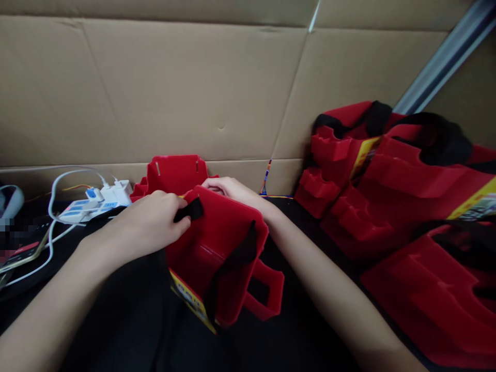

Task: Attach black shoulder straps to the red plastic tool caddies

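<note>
A red plastic caddy (232, 217) with a side loop and a yellow label is tilted in front of me, its open inside turned toward me. A black webbing strap (236, 258) hangs across it from a slot in the wall. At the upper left wall, my left hand (157, 219) is closed, pinching the strap's other end, which pokes through a slot. My right hand (228, 188) reaches behind the same wall, its fingers bent. The wall hides the fingertips and whatever they may hold.
Another red caddy (176, 173) stands just behind. Several strapped red caddies (411, 175) line the right side. At left lie a white power strip (91, 206) with chargers, white cables and a phone (29, 250). Cardboard (186, 93) walls the back; a metal bar (445, 57) slants at upper right.
</note>
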{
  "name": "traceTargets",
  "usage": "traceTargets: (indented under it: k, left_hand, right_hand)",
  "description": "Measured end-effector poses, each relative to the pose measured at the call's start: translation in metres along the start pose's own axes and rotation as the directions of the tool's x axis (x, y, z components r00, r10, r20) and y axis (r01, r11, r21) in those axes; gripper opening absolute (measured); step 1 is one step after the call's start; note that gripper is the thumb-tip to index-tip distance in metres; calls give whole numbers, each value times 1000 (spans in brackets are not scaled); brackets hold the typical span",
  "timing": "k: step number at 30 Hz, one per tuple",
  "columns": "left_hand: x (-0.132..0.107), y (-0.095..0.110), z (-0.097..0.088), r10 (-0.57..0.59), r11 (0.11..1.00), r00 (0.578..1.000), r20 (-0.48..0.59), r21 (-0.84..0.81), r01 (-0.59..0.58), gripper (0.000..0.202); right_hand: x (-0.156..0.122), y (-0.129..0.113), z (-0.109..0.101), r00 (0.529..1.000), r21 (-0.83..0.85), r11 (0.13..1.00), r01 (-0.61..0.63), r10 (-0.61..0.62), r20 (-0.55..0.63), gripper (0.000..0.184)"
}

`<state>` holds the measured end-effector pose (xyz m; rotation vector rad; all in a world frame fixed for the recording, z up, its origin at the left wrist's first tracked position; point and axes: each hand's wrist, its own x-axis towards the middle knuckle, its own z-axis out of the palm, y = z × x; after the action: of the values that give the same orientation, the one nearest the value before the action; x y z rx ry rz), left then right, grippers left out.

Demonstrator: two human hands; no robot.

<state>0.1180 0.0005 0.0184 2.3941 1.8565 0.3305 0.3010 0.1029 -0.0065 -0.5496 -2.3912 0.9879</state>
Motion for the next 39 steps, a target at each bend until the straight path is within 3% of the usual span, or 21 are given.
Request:
traceTargets:
  k: [4, 6, 8, 11, 13, 15, 17, 19, 21, 23, 26, 29, 32, 34, 36, 39]
  left_hand:
    - [2, -3, 2, 34, 999, 992, 121, -11, -33, 26]
    - [2, -4, 1, 54, 998, 990, 127, -20, -52, 27]
    - [2, -6, -2, 50, 998, 987, 149, -35, -46, 29]
    - [-1, -8, -7, 40, 999, 981, 191, -40, -33, 27]
    - [-2, -10, -10, 39, 999, 982, 184, -8, -38, 20]
    - [-2, -11, -10, 30, 999, 986, 165, 16, -33, 19]
    - [-1, -11, -9, 10, 1000, 987, 161, 24, -14, 21]
    - [-1, -10, -8, -7, 1000, 985, 170, 26, 3, 21]
    - [0, -8, -7, -16, 1000, 984, 176, 24, 12, 21]
    - [0, -6, -8, -20, 999, 985, 174, 31, 15, 23]
    - [0, -4, -9, -34, 999, 984, 176, 44, 26, 25]
    - [1, -4, -10, -30, 999, 982, 186, 36, 24, 22]
    - [3, -6, -10, -17, 999, 979, 204, 46, 8, 23]
    - [4, -7, -9, -19, 999, 977, 211, 46, 9, 24]
    - [4, -7, -8, -20, 999, 980, 197, 38, 13, 24]
    - [4, -6, -7, -28, 999, 984, 176, 33, 22, 24]
  right_hand:
    - [-4, -11, -1, 995, -296, 950, -97, 81, -65, 14]
    - [-4, -13, -4, 974, -507, 835, -213, 139, -181, 18]
    - [-6, -11, -13, 932, -665, 659, -352, 184, -311, 22]
    - [-16, -4, -37, 860, -725, 464, -510, 261, -438, 24]
    - [-25, 0, -54, 814, -703, 411, -580, 300, -497, 24]
    - [-31, -1, -65, 797, -695, 391, -604, 315, -515, 24]
    - [-32, -8, -63, 869, -718, 489, -495, 274, -413, 28]
    - [-26, -17, -48, 973, -683, 695, -225, 128, -191, 36]
    - [-18, -24, -28, 998, -540, 839, 58, -68, 1, 34]
    - [-10, -26, -12, 987, -452, 877, 162, -143, 75, 25]
    - [-5, -16, -11, 995, -536, 838, 100, -98, 31, 21]
    - [-12, 2, -38, 988, -718, 686, -119, 11, -153, 19]
    - [-24, 17, -69, 903, -763, 485, -427, 179, -391, 19]
    - [-28, 19, -78, 881, -754, 454, -474, 230, -414, 20]
    - [-28, 14, -73, 926, -748, 545, -378, 207, -316, 29]
    - [-21, -3, -48, 999, -600, 799, -39, 12, -50, 41]
